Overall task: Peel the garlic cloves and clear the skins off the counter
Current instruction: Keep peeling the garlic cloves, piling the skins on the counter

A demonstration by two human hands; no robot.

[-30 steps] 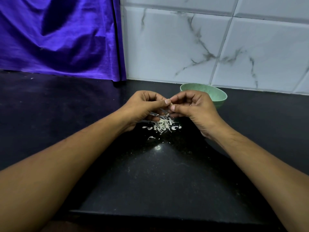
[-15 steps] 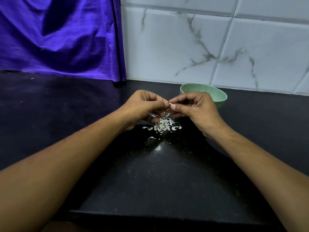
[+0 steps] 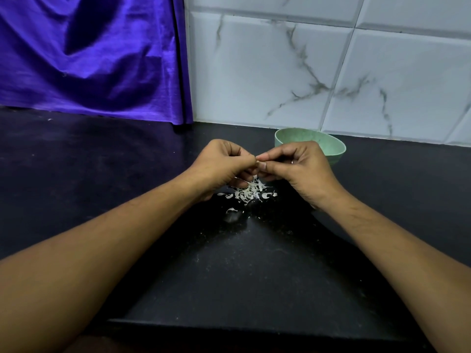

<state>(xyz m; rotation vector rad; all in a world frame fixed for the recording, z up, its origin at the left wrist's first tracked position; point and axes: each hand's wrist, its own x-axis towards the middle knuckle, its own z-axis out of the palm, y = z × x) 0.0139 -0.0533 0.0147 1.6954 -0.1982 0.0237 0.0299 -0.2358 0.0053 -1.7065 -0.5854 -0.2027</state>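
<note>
Near the black bench's back edge, my left grip and right grip pinch a small pale garlic clove above papery white skins.

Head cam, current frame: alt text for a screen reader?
The left hand and right hand pinch a small garlic clove together above a black counter. Pale skins lie piled beneath them; a green bowl stands behind the right hand, near the marble-tiled wall.
</note>
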